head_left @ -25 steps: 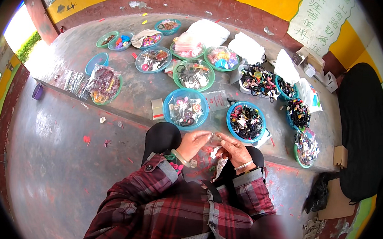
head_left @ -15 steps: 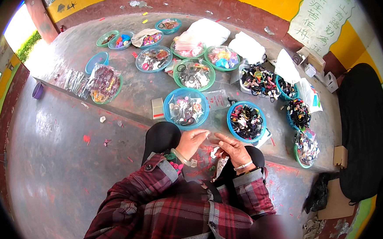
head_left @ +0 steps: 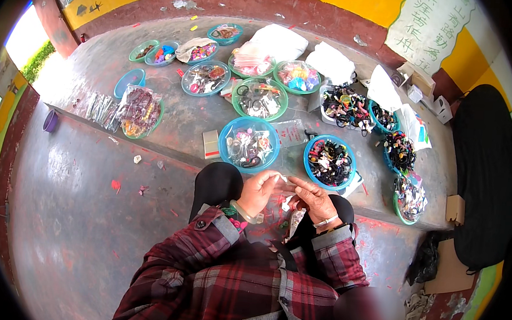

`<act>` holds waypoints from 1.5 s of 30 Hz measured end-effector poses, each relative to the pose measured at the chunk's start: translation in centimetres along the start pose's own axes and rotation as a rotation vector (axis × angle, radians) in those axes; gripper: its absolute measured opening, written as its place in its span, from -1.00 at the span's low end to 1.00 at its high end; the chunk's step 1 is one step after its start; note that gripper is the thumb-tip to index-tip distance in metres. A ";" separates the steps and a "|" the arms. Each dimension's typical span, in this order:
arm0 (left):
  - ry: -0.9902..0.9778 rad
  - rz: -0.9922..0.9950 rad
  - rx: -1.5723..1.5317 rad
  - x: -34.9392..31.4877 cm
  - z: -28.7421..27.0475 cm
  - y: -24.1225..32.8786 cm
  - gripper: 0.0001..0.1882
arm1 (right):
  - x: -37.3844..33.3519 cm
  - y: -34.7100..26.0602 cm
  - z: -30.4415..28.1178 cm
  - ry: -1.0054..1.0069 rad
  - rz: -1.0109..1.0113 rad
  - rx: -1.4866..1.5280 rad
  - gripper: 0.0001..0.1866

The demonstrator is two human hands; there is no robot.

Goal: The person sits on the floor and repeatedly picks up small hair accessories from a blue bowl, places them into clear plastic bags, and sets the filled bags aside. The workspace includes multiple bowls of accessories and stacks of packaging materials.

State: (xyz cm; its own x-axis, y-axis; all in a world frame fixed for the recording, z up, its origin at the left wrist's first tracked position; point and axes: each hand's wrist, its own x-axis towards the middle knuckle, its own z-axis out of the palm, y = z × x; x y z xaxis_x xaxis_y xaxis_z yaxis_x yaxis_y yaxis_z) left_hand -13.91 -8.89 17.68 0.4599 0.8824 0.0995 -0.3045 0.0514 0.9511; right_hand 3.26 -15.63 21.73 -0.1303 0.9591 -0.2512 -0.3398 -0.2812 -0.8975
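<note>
In front of my knees, both hands are raised close together over a thin piece of clear plastic (head_left: 281,187), which looks like a small bag. My left hand (head_left: 257,193) pinches its edge between thumb and forefinger, where a white bit shows. My right hand (head_left: 316,203) has its fingers bent over the other side, with the fingertips partly hidden. Below the right fingers a small white piece (head_left: 286,203) shows; I cannot make out its kind. Nearest the hands stand a blue basin (head_left: 224,152) of packaged trinkets and a blue basin (head_left: 306,166) of dark hair ties.
On the raised concrete ledge stand more basins, such as a green basin (head_left: 236,108) and a white tub (head_left: 318,103) of hair ties. White sacks (head_left: 281,42) lie behind. A small cardboard box (head_left: 210,144) sits near the ledge's edge. A long black case (head_left: 482,180) leans at right.
My left hand has risen slightly and its fingertips have shifted on the plastic, with a white bit now showing there. My right hand has barely moved.
</note>
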 end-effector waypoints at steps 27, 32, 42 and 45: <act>0.061 -0.377 -0.319 0.2 -0.5 0.4 -0.68 | 0.7 2.0 0.3 0.359 -0.275 -0.350 -0.82; 0.039 -0.199 0.213 0.1 -0.2 0.5 -0.63 | 0.6 1.9 1.0 0.520 -0.636 -1.155 -0.84; -0.156 -0.054 0.523 -0.4 0.3 0.3 -0.69 | 0.4 2.4 1.5 0.286 -0.676 -1.523 -0.84; -0.153 -0.062 0.497 -0.4 0.3 0.2 -0.73 | 0.4 2.4 1.6 0.228 -0.709 -1.537 -0.84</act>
State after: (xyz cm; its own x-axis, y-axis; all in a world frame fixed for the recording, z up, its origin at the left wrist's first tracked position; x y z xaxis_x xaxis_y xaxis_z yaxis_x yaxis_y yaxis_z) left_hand -13.91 -9.33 17.96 0.5922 0.8046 0.0446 0.1427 -0.1591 0.9769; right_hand 0.90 -15.93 20.02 -0.1885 0.8964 0.4011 0.8926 0.3267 -0.3107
